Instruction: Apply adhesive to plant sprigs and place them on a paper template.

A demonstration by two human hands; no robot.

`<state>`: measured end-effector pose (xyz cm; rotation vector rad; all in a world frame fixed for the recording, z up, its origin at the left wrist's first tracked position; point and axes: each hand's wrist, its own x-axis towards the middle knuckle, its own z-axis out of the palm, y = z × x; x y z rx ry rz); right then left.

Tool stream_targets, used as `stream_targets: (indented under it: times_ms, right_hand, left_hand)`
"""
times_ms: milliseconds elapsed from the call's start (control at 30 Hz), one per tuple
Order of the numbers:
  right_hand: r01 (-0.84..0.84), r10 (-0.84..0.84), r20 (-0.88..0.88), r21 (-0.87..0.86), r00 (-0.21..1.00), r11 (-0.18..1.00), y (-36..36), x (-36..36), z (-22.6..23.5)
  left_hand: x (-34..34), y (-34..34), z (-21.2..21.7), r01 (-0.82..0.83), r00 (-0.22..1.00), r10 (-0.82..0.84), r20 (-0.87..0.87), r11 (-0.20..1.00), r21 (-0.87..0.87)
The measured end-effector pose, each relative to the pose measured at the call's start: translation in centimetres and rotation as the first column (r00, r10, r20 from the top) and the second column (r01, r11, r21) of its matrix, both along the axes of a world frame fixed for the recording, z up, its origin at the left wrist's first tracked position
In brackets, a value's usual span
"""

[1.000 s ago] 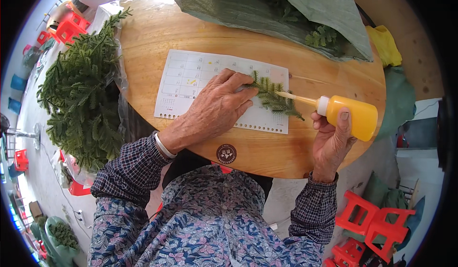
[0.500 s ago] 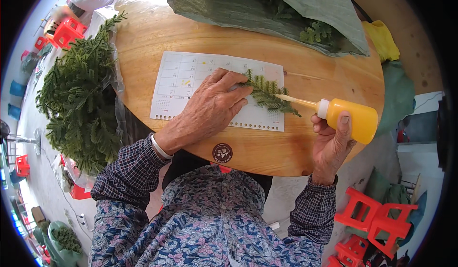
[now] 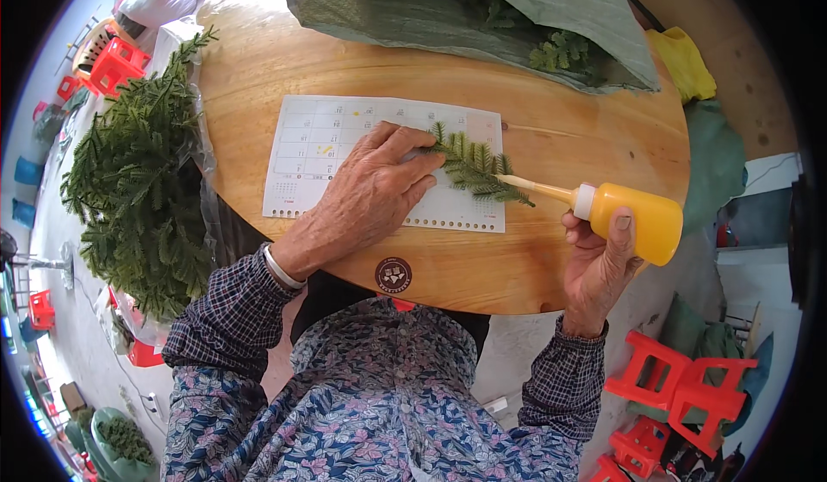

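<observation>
A green fir-like sprig (image 3: 472,161) lies across the right part of a calendar sheet (image 3: 289,167) on the wooden table. Fingers of my left hand (image 3: 379,180) grip its left end, and the hand rests on the sheet. In my right hand (image 3: 603,262) is a squeeze bottle (image 3: 637,221) of yellow-orange liquid, tilted with its long pale nozzle (image 3: 536,186) pointing left. The nozzle tip is at the sprig's needles, near its right end; whether it touches them I cannot tell. Small yellow marks show on the sheet.
A big pile of green sprigs (image 3: 142,189) sits at the table's left edge. At the far side lies a grey-green woven sack (image 3: 388,30) with sprigs inside. A yellow cloth (image 3: 685,60) hangs at the far right. Red stools (image 3: 646,370) stand on the floor at right.
The view has shifted slightly, so the table, sheet and sack appear a little further left. Both hands keep their holds, and the nozzle tip stays near the sprig's right part.
</observation>
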<state>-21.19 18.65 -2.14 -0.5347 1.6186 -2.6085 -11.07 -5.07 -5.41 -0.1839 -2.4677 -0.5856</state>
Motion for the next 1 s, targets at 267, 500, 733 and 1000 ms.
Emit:
stream_targets:
  times_ms: [267, 500, 733, 1000]
  right_hand:
    - [0.021, -0.021, 0.008, -0.004, 1.000, 1.000, 0.5, 0.0, -0.3]
    - [0.048, -0.048, 0.031, -0.008, 0.998, 0.999, 1.2, -0.2, -0.5]
    - [0.053, -0.052, 0.036, -0.024, 0.998, 0.998, 1.8, -0.1, -0.7]
    - [0.073, -0.071, 0.060, -0.029, 0.996, 0.997, 2.3, 0.0, -0.8]
  left_hand:
    - [0.0, 0.1, 0.1, -0.008, 1.000, 0.008, 0.014, 0.999, 0.037]
    - [-0.5, 0.5, 0.1, -0.015, 1.000, 0.014, 0.028, 0.999, 0.044]
    - [0.0, 0.3, 0.2, -0.022, 0.999, 0.019, 0.045, 0.998, 0.057]
    - [0.2, 0.5, 1.0, -0.031, 0.998, 0.027, 0.056, 0.998, 0.057]
